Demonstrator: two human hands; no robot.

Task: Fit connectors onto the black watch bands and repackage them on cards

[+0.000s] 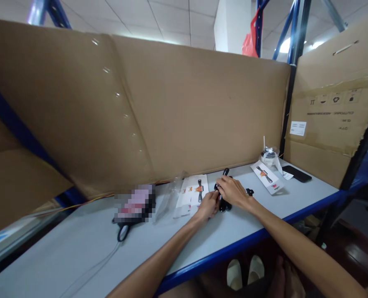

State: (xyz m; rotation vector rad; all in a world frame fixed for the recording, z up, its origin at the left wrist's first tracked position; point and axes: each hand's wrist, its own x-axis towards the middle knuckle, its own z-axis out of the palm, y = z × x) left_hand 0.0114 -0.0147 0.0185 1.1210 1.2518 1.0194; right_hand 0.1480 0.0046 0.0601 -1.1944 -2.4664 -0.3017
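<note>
My left hand (208, 205) and my right hand (233, 190) meet over the table, with fingers closed around a glossy black-handled tool (226, 171). One rounded end of it sticks up past my right fingers; its middle is hidden by both hands. Just below my fingers lie more black handles (225, 205), close together on the table. A small black piece (249, 192) shows past my right wrist. Left of my hands, printed cards (187, 191) picture a black two-ended tool, and a clear plastic bag (169, 203) lies against them.
On the right stand a leaning printed card (267, 178), a plastic-wrapped cup (269, 154) and a black phone (297, 173). A blurred dark-edged pouch (136, 205) with a cord loop lies left. Cardboard walls (202, 107) enclose the table's back and right; its front edge (215, 257) is blue.
</note>
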